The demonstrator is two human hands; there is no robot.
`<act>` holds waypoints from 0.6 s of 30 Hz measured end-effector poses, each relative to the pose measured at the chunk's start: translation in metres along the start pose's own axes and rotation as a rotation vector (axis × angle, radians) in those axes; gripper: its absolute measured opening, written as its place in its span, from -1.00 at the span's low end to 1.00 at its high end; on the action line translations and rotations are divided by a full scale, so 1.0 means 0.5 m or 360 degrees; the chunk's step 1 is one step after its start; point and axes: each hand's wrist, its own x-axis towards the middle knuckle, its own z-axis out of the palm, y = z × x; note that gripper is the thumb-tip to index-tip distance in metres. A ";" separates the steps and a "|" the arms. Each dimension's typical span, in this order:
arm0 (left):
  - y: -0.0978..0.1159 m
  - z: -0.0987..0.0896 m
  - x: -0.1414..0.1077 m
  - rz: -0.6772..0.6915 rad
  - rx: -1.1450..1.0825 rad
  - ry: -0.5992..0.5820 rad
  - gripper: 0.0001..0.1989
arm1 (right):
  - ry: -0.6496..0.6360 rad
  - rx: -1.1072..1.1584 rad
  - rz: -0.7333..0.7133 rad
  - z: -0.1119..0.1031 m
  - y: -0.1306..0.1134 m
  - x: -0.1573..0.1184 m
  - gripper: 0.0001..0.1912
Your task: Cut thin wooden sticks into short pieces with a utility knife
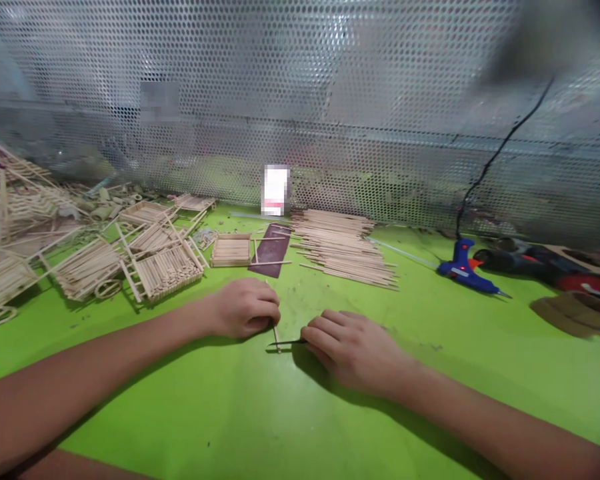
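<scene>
Near the middle of the green table (220, 413), my left hand (245, 308) is closed on a thin wooden stick (277, 331), whose lower end sticks out below the fingers. My right hand (355, 347) grips a knife with a thin dark blade (290, 343); its handle is hidden in the palm. The blade lies across the stick close to the stick's near end. Just beyond my left hand sits a small stick-built cart (231, 250), partly over a dark rectangular sheet (273, 252).
A pile of loose sticks (343, 247) lies beyond my hands. Several stick-built carts (167, 270) crowd the left. A blue glue gun (467, 270) with a black cord rests at right, near a brown tape roll (575, 312). Perforated metal mesh (220, 67) stands behind.
</scene>
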 end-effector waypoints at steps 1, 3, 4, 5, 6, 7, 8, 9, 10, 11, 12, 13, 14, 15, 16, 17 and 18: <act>0.000 -0.001 0.000 -0.0003 0.0014 -0.0010 -0.90 | -0.0005 0.0006 0.0000 0.000 -0.001 0.000 -0.89; 0.000 -0.002 -0.001 -0.0026 0.0005 -0.0024 -0.90 | -0.0032 0.0021 0.0006 -0.002 -0.003 0.000 -0.89; 0.000 -0.003 -0.002 -0.0043 -0.0011 -0.0030 -0.91 | -0.0044 0.0024 0.0010 -0.003 -0.005 0.001 -0.89; 0.000 -0.003 -0.003 -0.0055 -0.0030 -0.0033 -0.91 | -0.0050 0.0022 0.0014 -0.004 -0.006 0.001 -0.89; 0.000 -0.002 -0.003 -0.0064 -0.0049 -0.0032 -0.91 | -0.0054 0.0017 0.0017 -0.005 -0.006 0.002 -0.89; 0.000 -0.002 -0.004 -0.0067 -0.0067 -0.0027 -0.91 | -0.0053 0.0014 0.0017 -0.005 -0.007 0.003 -0.88; 0.000 -0.001 -0.004 -0.0072 -0.0086 -0.0022 -0.90 | -0.0046 0.0014 0.0014 -0.005 -0.008 0.003 -0.87; 0.001 0.000 -0.004 -0.0078 -0.0106 -0.0015 -0.90 | -0.0038 0.0015 0.0007 -0.006 -0.008 0.005 -0.87; 0.001 0.001 -0.003 -0.0083 -0.0129 -0.0007 -0.89 | -0.0031 0.0015 0.0000 -0.006 -0.008 0.006 -0.86; 0.002 0.002 -0.003 -0.0089 -0.0156 -0.0003 -0.89 | -0.0026 0.0019 -0.0012 -0.005 -0.009 0.007 -0.85; 0.004 0.003 -0.002 -0.0094 -0.0181 -0.0004 -0.88 | -0.0028 0.0023 -0.0025 -0.005 -0.009 0.007 -0.85; 0.005 0.003 -0.001 -0.0093 -0.0201 -0.0008 -0.88 | -0.0035 0.0026 -0.0039 -0.005 -0.010 0.008 -0.85; 0.007 0.004 0.000 -0.0087 -0.0214 -0.0012 -0.88 | -0.0045 0.0029 -0.0048 -0.005 -0.011 0.008 -0.84; 0.008 0.005 0.001 -0.0078 -0.0220 -0.0016 -0.88 | -0.0051 0.0032 -0.0056 -0.005 -0.011 0.008 -0.84; 0.009 0.005 0.002 -0.0068 -0.0221 -0.0020 -0.88 | -0.0054 0.0036 -0.0059 -0.005 -0.012 0.007 -0.84; 0.009 0.005 0.002 -0.0058 -0.0219 -0.0024 -0.88 | -0.0054 0.0038 -0.0060 -0.005 -0.012 0.007 -0.83; 0.010 0.005 0.002 -0.0049 -0.0217 -0.0027 -0.87 | -0.0053 0.0039 -0.0059 -0.005 -0.012 0.006 -0.83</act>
